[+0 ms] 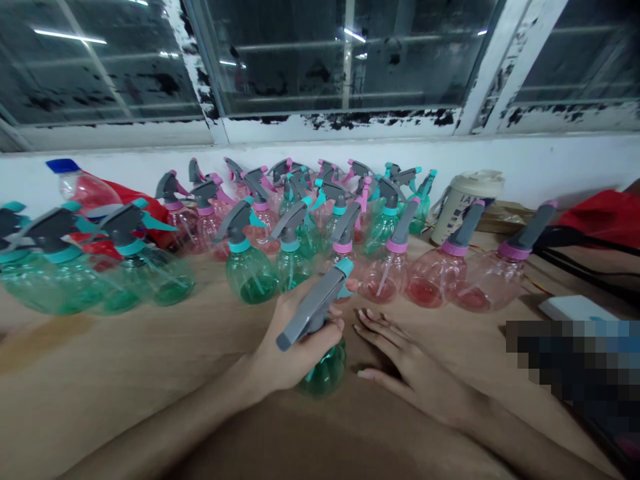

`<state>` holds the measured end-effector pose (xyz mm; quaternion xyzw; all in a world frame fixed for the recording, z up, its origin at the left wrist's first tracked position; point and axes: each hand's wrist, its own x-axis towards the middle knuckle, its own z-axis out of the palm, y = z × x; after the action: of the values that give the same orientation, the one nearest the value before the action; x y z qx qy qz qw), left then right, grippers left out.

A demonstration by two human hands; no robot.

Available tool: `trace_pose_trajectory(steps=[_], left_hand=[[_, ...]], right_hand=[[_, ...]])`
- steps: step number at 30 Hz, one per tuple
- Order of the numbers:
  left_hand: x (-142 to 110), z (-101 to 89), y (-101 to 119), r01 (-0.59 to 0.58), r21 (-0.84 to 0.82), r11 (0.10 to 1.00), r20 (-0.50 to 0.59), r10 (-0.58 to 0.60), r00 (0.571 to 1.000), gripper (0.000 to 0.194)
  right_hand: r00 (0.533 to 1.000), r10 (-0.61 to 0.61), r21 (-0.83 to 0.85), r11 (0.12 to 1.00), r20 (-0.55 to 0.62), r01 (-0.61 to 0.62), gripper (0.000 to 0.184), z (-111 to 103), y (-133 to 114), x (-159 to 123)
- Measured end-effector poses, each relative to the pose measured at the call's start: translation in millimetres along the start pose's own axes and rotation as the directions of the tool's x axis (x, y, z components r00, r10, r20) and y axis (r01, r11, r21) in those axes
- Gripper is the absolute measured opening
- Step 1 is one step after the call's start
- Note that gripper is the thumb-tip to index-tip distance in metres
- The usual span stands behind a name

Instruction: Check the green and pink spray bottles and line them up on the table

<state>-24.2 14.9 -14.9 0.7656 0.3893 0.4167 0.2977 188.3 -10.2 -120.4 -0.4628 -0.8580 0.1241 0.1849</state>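
Observation:
A green spray bottle (325,370) with a grey and teal spray head stands in front of me on the table. My left hand (287,347) is wrapped round its neck, with fingers at the trigger. Just right of the bottle, my right hand (405,360) lies over the tabletop with fingers spread, apart from the bottle and holding nothing. Beyond the hands is a row of spray bottles, among them a green one (253,275) and a pink one (383,273). The held bottle's neck is hidden by the left hand.
More green spray bottles (75,280) stand at the left, and others crowd by the wall. A blue-capped clear bottle (85,190) leans at the back left. A paper cup (457,207), black cables (590,260) and a white box (577,308) are at the right of the wooden table (165,347).

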Motion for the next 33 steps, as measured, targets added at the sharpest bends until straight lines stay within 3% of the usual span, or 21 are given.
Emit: trace_pose_trajectory(steps=[6,12,18,23,33], left_hand=[[-3.0,1.9,-3.3,0.060,-0.035,0.998,-0.027,-0.061,0.998,0.005],[-4.8,2.1,-4.0,0.080,-0.085,0.993,-0.005,-0.081,0.997,0.024],[-4.1,-0.7,-2.3,0.101,-0.038,0.994,0.034,-0.100,0.994,0.018],[-1.3,-4.0,-0.2,0.034,-0.043,0.998,0.053,-0.031,0.998,0.008],[-3.5,2.0,-6.6,-0.020,-0.032,0.999,-0.015,0.019,1.000,0.015]], right_hand=[[1.000,-0.009,0.021,1.000,-0.017,0.009,0.062,-0.1,-0.7,-0.7],[1.000,0.002,-0.012,1.000,0.006,-0.002,0.061,-0.9,-1.1,0.5],[1.000,0.005,-0.011,1.000,0.014,-0.005,0.062,-0.8,-1.0,0.6],[1.000,0.008,0.004,1.000,0.011,-0.008,0.062,-1.4,-1.7,0.2],[1.000,0.002,0.005,1.000,0.014,-0.002,0.062,-2.0,-1.5,0.5]])
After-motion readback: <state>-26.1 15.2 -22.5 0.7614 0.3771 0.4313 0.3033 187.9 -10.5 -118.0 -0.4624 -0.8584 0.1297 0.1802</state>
